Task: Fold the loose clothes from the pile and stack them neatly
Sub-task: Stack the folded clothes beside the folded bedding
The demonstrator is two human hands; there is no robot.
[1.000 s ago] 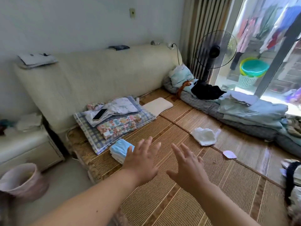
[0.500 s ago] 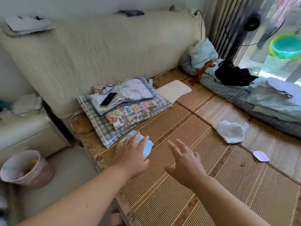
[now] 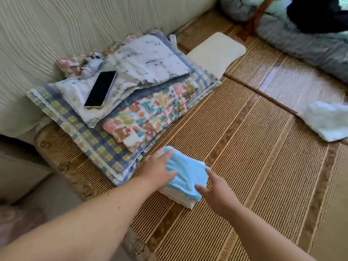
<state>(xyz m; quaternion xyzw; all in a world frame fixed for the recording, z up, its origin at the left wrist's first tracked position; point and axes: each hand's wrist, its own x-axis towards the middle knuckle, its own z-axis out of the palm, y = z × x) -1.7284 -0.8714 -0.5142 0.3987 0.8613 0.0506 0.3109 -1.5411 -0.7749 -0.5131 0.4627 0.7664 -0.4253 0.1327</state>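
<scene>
Fingers of the left hand lie straight along the far left edge of the blue cloth. The thumb is spread over its near left part, so the cloth sits in the fork between them and the hand lies flat and open on it. The right hand reaches in from the lower right with its fingers spread and straight. Their tips are at the cloth's right edge and the thumb is at its near corner. The two hands flank the cloth at lower centre of the frame.

The blue cloth is folded and lies on top of a small white stack, which rests on the woven mat. Just left of the stack, the corner of a folded plaid blanket crowds the left hand's side. On the blanket lie a floral cloth and, behind it, a marbled white cloth with a dark phone face up on its left part. A cream pad sits at upper centre, just right of the blanket. A ribbed cream backrest fills the upper left.

At the right edge a crumpled white cloth lies on the mat, well apart from the hands, with bare mat between. A grey quilt runs across the upper right with a black garment on it.
</scene>
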